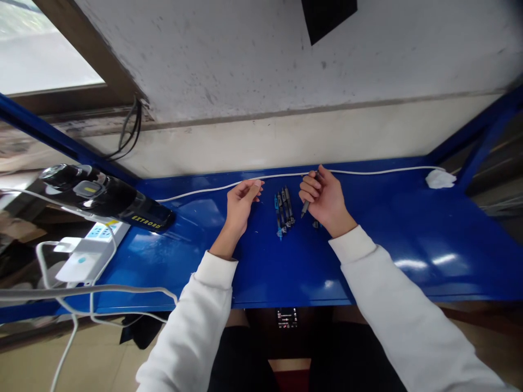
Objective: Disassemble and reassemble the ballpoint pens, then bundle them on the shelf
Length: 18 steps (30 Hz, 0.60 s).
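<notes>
From the head view, the right hand (324,198) is gripping a grey pen (305,207), its tip pointing down at the blue worktop (408,234); the left hand (241,202) is resting on the worktop, fingers curling in, and whether it is holding anything cannot be told; a cluster of pens (284,212) is lying between both hands; a white cable (196,191) is running behind them
</notes>
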{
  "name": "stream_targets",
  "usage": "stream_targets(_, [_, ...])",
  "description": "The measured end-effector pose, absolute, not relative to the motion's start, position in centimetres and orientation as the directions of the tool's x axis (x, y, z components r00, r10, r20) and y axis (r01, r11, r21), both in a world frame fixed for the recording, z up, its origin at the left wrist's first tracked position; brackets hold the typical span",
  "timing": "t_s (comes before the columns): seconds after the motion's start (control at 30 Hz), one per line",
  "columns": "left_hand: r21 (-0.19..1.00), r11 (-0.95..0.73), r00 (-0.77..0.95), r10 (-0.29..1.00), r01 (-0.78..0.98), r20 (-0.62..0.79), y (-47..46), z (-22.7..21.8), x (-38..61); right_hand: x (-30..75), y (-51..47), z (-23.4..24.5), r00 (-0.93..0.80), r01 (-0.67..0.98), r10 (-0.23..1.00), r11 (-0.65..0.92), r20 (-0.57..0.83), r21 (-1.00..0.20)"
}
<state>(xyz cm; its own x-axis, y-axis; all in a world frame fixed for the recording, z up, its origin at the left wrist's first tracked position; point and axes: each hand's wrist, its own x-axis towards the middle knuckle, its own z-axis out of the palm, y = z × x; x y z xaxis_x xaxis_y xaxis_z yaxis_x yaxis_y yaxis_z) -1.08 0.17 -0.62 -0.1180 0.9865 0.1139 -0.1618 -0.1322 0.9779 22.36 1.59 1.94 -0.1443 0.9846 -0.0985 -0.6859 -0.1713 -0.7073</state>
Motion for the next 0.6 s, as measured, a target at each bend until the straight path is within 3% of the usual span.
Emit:
stream_targets(0.47, [0.981,-0.151,-0.09,0.986,-0.119,0.141,0.0,-0.6,-0.8,24.0,1.2,1.4,-0.083,-0.76,0.996,-0.073,-0.014,-0.646])
stream_targets(0.6, [0.979,-0.201,-0.072,0.978,-0.037,0.198,-0.1,-0.6,-0.8,24.2,1.2,1.3,-0.095,-0.79,0.995,-0.076,-0.001,-0.609])
